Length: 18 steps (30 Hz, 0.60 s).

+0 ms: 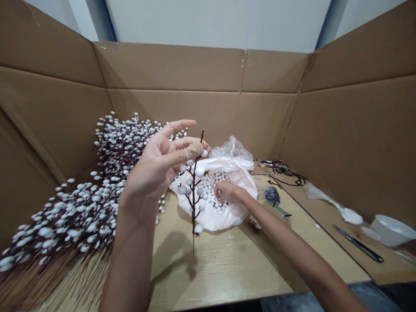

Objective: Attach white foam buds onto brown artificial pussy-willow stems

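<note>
My left hand (pixel 159 162) is raised and pinches a thin dark twig (pixel 194 203) near its top between a bandaged thumb and forefinger, the other fingers spread. The twig hangs upright and carries several white foam balls. My right hand (pixel 225 190) reaches forward into an open clear plastic bag (pixel 227 214) full of small white balls (pixel 209 184), fingers curled among them. Whether it holds a ball is hidden.
A large pile of finished white-budded branches (pixel 81 203) lies at the left. Cardboard walls (pixel 208 86) enclose the wooden tabletop (pixel 227 264). At the right lie bare dark twigs (pixel 282 169), a knife-like tool (pixel 357 243) and a white bowl (pixel 393 229).
</note>
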Each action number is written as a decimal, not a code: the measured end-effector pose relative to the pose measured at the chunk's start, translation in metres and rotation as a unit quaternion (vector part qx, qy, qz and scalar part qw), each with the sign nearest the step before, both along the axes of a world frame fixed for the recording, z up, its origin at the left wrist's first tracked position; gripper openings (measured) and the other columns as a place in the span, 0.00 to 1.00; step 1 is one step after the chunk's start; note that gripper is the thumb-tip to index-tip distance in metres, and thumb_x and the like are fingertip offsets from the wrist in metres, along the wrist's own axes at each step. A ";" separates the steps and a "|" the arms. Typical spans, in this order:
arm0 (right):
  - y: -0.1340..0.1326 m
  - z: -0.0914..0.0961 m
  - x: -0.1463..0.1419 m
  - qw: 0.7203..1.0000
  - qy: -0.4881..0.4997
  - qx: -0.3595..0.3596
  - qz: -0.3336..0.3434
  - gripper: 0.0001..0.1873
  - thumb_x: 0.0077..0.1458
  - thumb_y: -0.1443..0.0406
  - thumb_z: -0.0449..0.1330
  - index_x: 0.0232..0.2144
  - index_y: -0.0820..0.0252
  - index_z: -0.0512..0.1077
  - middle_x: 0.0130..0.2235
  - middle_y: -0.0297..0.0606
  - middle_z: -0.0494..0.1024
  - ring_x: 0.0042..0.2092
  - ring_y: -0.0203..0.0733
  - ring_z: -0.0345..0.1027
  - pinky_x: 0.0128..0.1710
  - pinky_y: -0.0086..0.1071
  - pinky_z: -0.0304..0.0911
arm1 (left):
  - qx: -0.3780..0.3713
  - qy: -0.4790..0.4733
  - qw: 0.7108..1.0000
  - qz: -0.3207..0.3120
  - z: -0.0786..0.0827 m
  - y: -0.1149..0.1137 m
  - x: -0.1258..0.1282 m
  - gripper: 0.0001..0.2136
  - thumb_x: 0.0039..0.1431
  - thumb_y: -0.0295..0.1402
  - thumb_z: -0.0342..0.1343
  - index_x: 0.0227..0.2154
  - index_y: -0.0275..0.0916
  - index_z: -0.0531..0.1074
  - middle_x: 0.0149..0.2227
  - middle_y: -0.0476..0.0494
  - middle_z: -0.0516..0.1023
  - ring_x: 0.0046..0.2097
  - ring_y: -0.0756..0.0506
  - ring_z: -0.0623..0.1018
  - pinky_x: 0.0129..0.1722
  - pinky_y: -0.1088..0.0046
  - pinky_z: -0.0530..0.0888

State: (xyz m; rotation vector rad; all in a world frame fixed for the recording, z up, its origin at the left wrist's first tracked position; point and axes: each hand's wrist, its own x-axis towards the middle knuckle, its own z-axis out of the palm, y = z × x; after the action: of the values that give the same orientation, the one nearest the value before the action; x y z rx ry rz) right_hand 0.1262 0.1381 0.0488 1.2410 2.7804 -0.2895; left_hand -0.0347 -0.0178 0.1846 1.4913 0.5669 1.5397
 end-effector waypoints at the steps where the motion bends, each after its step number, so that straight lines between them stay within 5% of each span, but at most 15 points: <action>1: 0.001 -0.001 0.001 1.000 0.002 -0.002 0.002 0.13 0.36 0.74 0.63 0.30 0.64 0.79 0.32 0.38 0.81 0.32 0.39 0.71 0.31 0.24 0.61 | 0.002 0.000 1.000 -0.003 0.000 0.000 0.000 0.19 0.44 0.24 0.64 0.41 0.38 0.68 0.28 0.45 0.79 0.30 0.48 0.76 0.26 0.78 0.68; 10: 0.002 -0.002 0.004 0.996 0.079 -0.024 -0.030 0.08 0.35 0.77 0.61 0.22 0.64 0.76 0.25 0.35 0.78 0.27 0.36 0.67 0.26 0.23 0.58 | -0.001 0.014 1.000 0.004 0.000 -0.002 -0.002 0.22 0.40 0.24 0.64 0.42 0.36 0.68 0.27 0.43 0.78 0.26 0.49 0.74 0.21 0.79 0.65; 16: -0.014 0.029 0.021 0.977 0.201 -0.054 -0.038 0.05 0.50 0.69 0.57 0.29 0.67 0.73 0.28 0.37 0.75 0.28 0.33 0.67 0.26 0.24 0.61 | -0.006 0.041 0.999 0.022 -0.002 0.000 -0.004 0.17 0.42 0.25 0.63 0.37 0.38 0.69 0.26 0.45 0.78 0.26 0.50 0.75 0.18 0.82 0.64; 18: -0.022 0.043 0.027 0.950 0.296 -0.101 -0.018 0.08 0.53 0.65 0.57 0.33 0.66 0.71 0.31 0.38 0.75 0.32 0.34 0.70 0.31 0.26 0.65 | 0.000 0.045 0.998 0.034 -0.003 0.001 -0.005 0.18 0.40 0.25 0.63 0.37 0.38 0.70 0.25 0.46 0.78 0.27 0.48 0.76 0.19 0.80 0.66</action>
State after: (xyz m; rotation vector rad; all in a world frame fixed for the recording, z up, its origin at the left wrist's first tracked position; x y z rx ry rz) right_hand 0.1531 0.1161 0.0914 1.3242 3.0818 -1.0846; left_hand -0.0394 -0.0164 0.1817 1.5603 0.6768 1.5303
